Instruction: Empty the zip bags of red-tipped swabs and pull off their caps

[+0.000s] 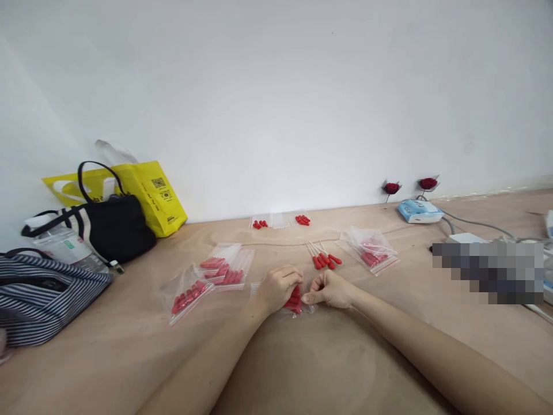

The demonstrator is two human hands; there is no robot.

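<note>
My left hand (280, 286) and my right hand (330, 289) meet at the middle of the table, both pinched on a small clear zip bag of red-tipped sticks (295, 301). The bag lies between the fingertips, partly hidden by them. Just beyond my right hand lie loose red-tipped sticks (323, 257) on the wood. To the left lie filled clear bags (224, 269) and another filled bag (186, 294). A stack of filled bags (372, 249) sits to the right.
A black handbag (113, 226), a yellow bag (147, 193) and a striped bag (38, 294) stand at the left. More small bags (280, 220) lie by the wall. A blue-white device (419, 210) with cables and two red roses (409, 185) are at the right.
</note>
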